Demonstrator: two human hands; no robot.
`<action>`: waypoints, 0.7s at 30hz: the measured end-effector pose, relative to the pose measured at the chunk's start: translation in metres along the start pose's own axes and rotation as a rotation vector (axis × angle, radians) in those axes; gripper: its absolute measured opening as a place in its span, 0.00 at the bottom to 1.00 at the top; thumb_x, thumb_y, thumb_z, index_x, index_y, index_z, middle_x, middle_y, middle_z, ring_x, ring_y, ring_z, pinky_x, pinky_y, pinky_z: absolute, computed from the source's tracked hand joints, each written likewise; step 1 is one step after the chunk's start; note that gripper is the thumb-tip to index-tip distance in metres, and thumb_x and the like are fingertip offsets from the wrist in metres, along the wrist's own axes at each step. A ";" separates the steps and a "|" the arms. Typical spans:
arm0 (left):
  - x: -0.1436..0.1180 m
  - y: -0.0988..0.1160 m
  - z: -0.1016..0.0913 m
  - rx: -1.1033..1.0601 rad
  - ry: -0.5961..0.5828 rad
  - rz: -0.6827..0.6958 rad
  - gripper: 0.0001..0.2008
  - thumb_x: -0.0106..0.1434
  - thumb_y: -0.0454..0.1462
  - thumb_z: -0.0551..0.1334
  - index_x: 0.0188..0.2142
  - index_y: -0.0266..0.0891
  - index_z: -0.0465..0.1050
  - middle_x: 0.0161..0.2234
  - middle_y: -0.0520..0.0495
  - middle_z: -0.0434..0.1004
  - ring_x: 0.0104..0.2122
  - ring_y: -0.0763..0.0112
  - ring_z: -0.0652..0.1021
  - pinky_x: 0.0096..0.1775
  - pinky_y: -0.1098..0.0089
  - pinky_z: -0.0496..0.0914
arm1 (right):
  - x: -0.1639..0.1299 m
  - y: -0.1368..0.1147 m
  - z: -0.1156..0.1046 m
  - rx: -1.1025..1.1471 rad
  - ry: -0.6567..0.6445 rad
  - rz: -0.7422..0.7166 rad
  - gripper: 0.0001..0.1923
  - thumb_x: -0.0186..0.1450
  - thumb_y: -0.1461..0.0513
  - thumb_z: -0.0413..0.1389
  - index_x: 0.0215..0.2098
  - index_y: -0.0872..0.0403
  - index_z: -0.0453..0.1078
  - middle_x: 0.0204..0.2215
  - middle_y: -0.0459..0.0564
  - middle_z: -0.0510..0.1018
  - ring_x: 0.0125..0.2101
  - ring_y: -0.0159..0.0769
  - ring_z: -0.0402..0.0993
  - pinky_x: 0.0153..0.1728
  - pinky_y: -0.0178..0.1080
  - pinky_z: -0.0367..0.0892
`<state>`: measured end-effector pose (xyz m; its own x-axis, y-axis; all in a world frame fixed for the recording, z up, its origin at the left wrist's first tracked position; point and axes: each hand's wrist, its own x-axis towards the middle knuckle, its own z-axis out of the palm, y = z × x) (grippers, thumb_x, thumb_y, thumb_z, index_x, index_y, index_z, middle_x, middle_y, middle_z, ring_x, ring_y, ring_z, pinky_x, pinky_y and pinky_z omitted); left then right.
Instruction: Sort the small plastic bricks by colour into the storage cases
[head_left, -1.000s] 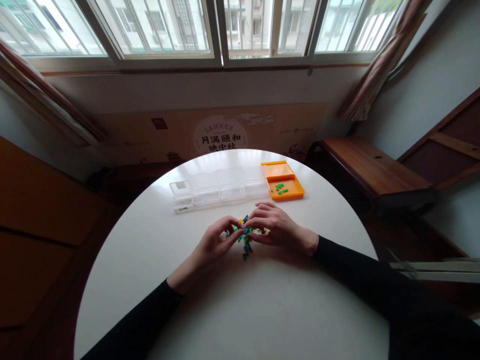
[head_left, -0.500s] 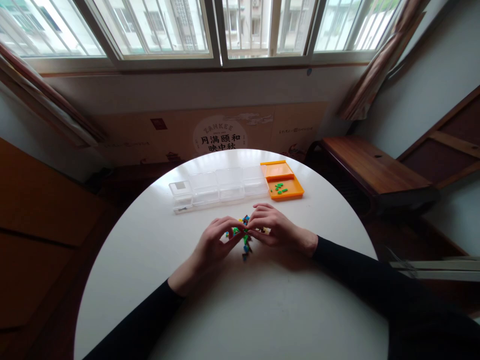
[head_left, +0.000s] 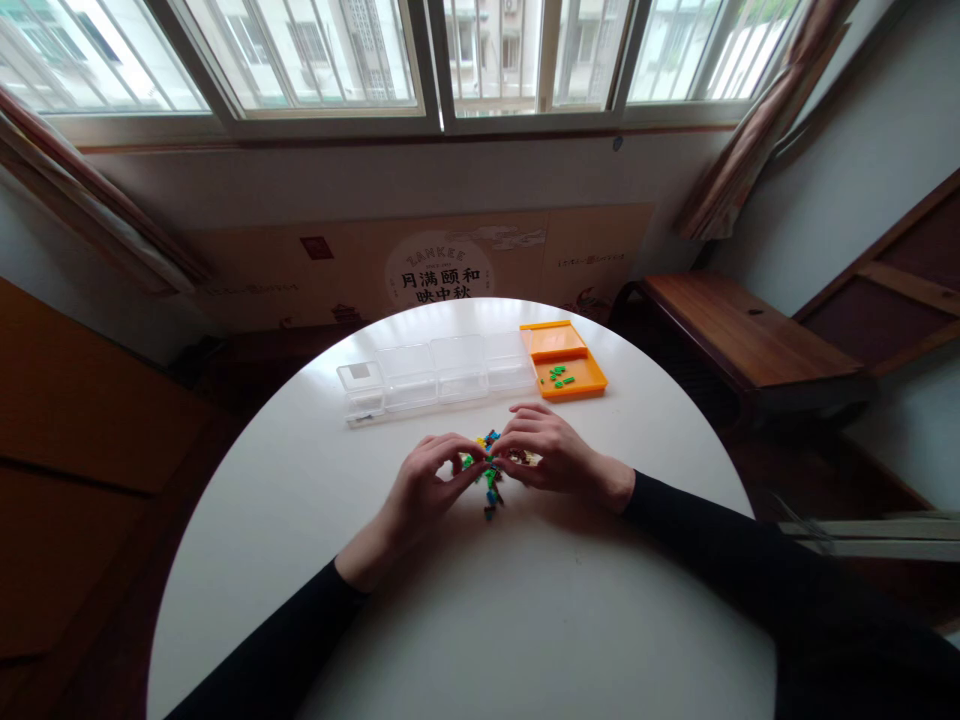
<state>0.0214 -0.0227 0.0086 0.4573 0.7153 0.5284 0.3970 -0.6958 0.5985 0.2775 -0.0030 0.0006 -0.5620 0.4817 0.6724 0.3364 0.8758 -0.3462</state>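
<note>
Both arms wear long black sleeves of a plain, matte cloth with no print, stripe or logo to be seen. The left sleeve (head_left: 285,640) fits close along the forearm and ends in a snug edge at the wrist; no button or separate cuff band can be made out. The right sleeve (head_left: 720,550) looks the same in colour and cloth, widening toward the upper arm into soft dark folds. The left hand (head_left: 424,485) and right hand (head_left: 547,455) are bare: uncovered fingers, slim, with short nails.
</note>
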 end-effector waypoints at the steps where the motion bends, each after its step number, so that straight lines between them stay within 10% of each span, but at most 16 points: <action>1: 0.000 0.000 0.000 -0.002 -0.001 -0.002 0.04 0.73 0.39 0.72 0.43 0.43 0.81 0.39 0.51 0.87 0.32 0.71 0.80 0.43 0.66 0.73 | -0.001 0.001 0.000 -0.008 0.005 -0.006 0.02 0.76 0.59 0.64 0.45 0.48 0.79 0.35 0.45 0.85 0.36 0.37 0.80 0.60 0.49 0.71; 14: 0.000 0.001 -0.001 0.012 0.013 -0.005 0.07 0.73 0.39 0.72 0.49 0.44 0.82 0.42 0.49 0.87 0.33 0.70 0.81 0.45 0.64 0.74 | -0.002 0.010 -0.007 -0.064 -0.009 0.028 0.02 0.75 0.59 0.65 0.44 0.47 0.79 0.35 0.46 0.85 0.37 0.40 0.78 0.51 0.47 0.72; 21: -0.002 -0.008 -0.007 0.198 0.020 0.086 0.04 0.74 0.39 0.70 0.46 0.44 0.82 0.39 0.51 0.85 0.27 0.74 0.77 0.45 0.63 0.72 | -0.019 0.050 -0.047 -0.317 0.154 0.360 0.06 0.74 0.60 0.62 0.37 0.49 0.80 0.36 0.48 0.87 0.39 0.45 0.81 0.49 0.49 0.71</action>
<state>0.0114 -0.0182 0.0072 0.4812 0.6528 0.5851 0.5070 -0.7517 0.4217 0.3407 0.0302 0.0013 -0.2582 0.7200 0.6442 0.7145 0.5911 -0.3743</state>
